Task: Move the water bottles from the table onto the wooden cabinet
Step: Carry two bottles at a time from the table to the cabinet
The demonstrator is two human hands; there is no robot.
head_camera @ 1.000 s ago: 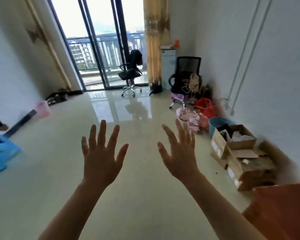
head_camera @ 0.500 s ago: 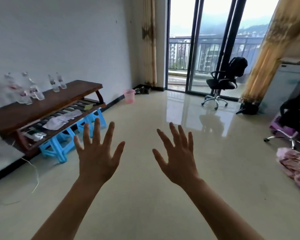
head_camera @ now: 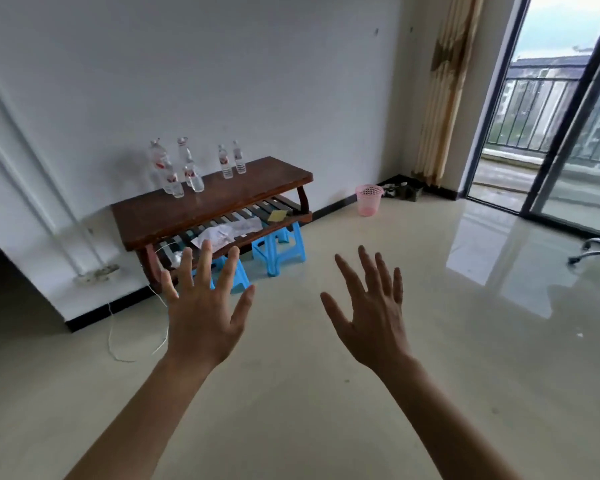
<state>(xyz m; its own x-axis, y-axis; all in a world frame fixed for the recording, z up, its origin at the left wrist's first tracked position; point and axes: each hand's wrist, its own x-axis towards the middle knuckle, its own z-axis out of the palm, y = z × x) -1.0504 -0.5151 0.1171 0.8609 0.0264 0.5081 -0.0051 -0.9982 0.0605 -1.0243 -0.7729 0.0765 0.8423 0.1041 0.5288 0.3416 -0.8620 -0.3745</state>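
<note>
My left hand [head_camera: 201, 317] and right hand [head_camera: 371, 323] are spread wide, holding nothing; the water bottles [head_camera: 192, 174] stand upright on the dark table [head_camera: 246, 192] by the wall, well apart from me; I should step close first (the cabinet is out of sight), then grip one bottle per hand at mid-body.
</note>
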